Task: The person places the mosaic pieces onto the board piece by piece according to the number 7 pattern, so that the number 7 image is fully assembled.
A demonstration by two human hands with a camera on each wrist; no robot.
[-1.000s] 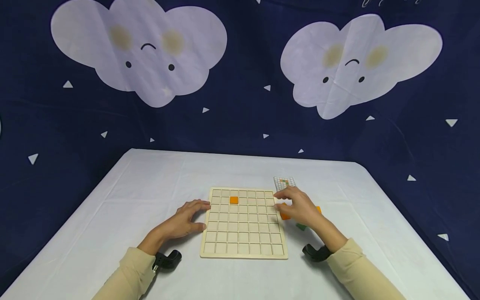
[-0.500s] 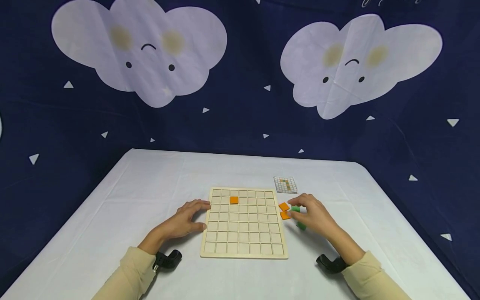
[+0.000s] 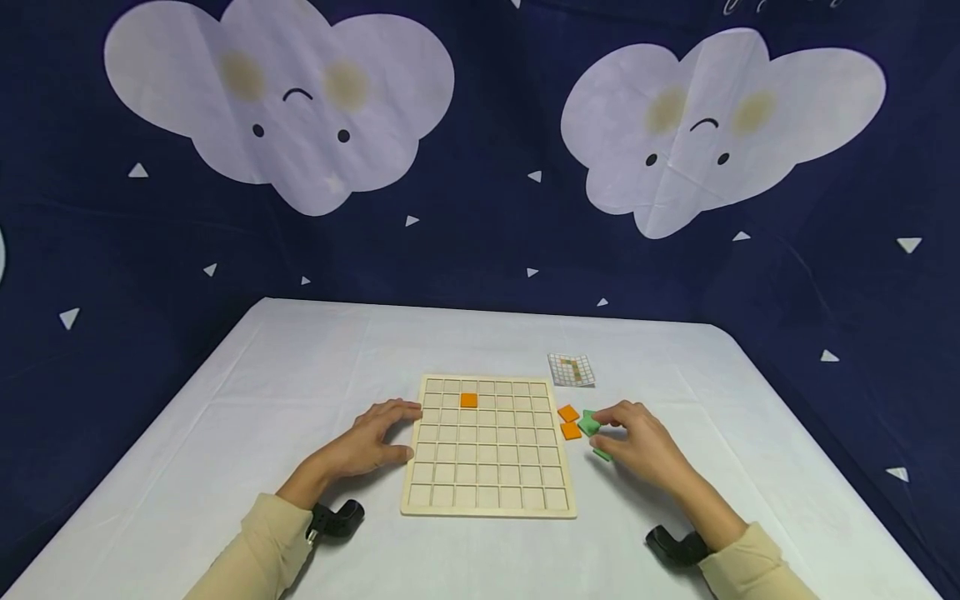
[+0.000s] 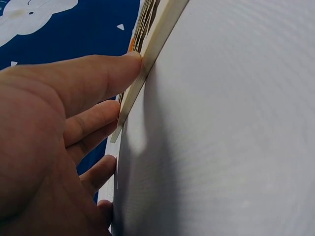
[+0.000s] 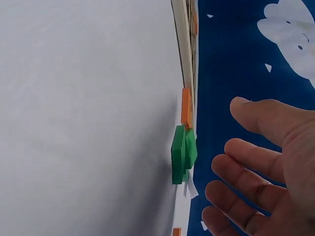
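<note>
A pale wooden grid board (image 3: 488, 512) lies on the white-covered table with one orange square tile (image 3: 468, 401) in a cell near its far side. My left hand (image 3: 365, 442) rests at the board's left edge, thumb and fingertips touching it with fingers extended. Right of the board, my right hand (image 3: 640, 442) hovers beside green tiles (image 3: 588, 422), thumb and fingers apart. In the right wrist view nothing is between its fingers, and a nearer green tile (image 5: 178, 155) sits off to the side. Two orange tiles (image 3: 570, 431) lie between the board and the green ones.
A small card (image 3: 572, 370) printed with a grid and coloured squares lies beyond the tiles, near the board's far right corner. Another orange tile (image 5: 176, 231) shows at the bottom of the right wrist view. A dark blue cloud-print cloth (image 3: 487, 250) hangs behind the table.
My right hand has drawn back from the board's right edge, moving right and nearer to me over the green tiles. The card and orange tiles are uncovered. My left hand stays put.
</note>
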